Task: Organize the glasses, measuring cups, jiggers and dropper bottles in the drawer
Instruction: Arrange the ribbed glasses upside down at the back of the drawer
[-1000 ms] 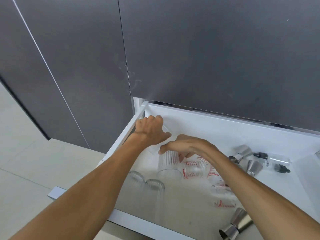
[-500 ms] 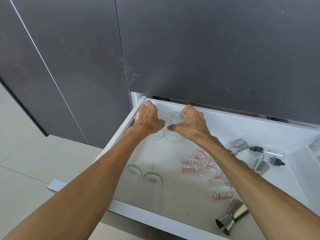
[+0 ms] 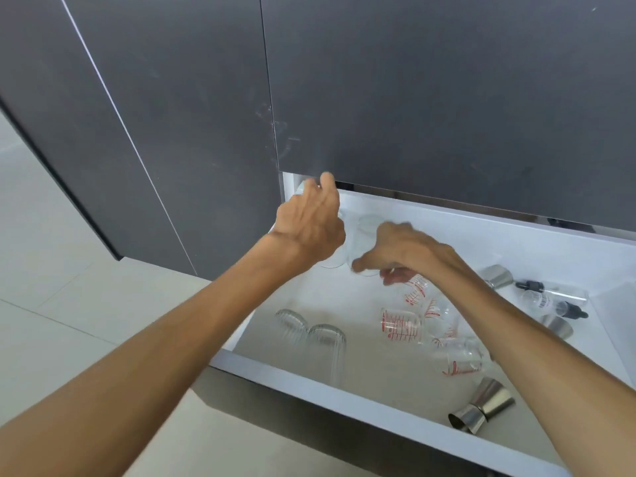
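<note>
Head view: left hand (image 3: 309, 228) and right hand (image 3: 399, 249) at drawer (image 3: 309, 376) far-left corner, around upright glasses (image 3: 364, 242); blurred, grips can't tell. Two glasses (image 3: 309, 333) near-left, cups (image 3: 401, 325) centre, jigger (image 3: 481, 409) near-right. Suggest seating them touching, rims clear of cabinet edge.

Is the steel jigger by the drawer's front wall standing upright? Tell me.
No. The jigger lies on its side on the drawer floor, near the front right.

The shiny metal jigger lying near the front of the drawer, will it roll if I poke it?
Probably a little. The jigger lies on its side with round cones, so a nudge might swing it in a curve rather than straight. It looks like stiff steel, unlikely to break, and its polished surface may feel slippery.
</note>
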